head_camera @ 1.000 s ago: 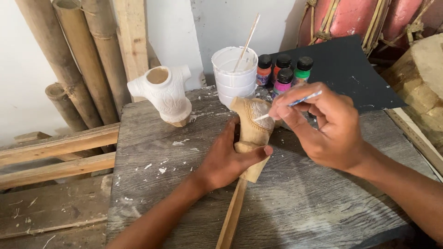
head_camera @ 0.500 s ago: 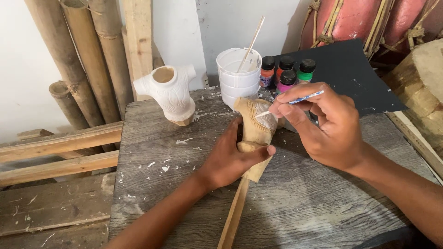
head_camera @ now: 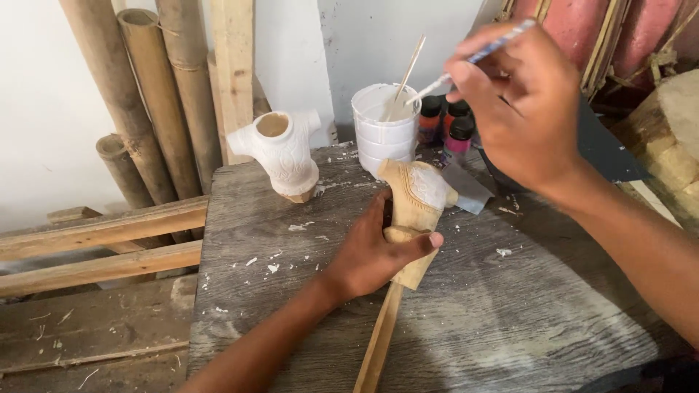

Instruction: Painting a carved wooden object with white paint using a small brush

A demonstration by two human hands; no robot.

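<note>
Weathered grey bench (head_camera: 510, 327), bamboo poles (head_camera: 138, 94) at 10 o'clock. Left hand (head_camera: 375, 251) closed around carved wooden figure (head_camera: 411, 211) at centre, steadying it on its stick; upper part coated white, lower bare wood. Right hand (head_camera: 520, 102) pinches paintbrush (head_camera: 466, 62), tip dipped in white paint tub (head_camera: 386, 127) at 12 o'clock.

Left hand (head_camera: 371, 255) gripping a carved wooden figure (head_camera: 413, 211) on a grey table (head_camera: 510, 320), right hand (head_camera: 520, 109) holding a brush (head_camera: 466, 62) at a white paint tub (head_camera: 384, 127), white-painted torso figure (head_camera: 280, 153) nearby
</note>
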